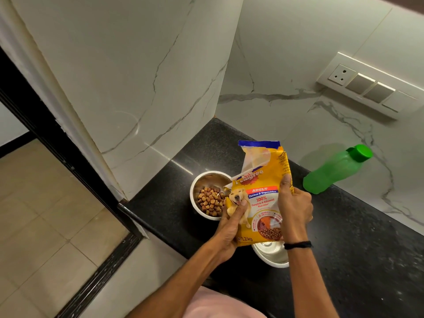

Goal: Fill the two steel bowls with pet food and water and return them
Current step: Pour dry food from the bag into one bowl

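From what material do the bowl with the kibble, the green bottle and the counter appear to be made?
The bowl with the kibble: likely polished steel; its wall is bright and reflective. The green bottle: probably translucent plastic; light glows through its body. The counter: dark speckled stone, perhaps granite, glossy with reflected streaks.
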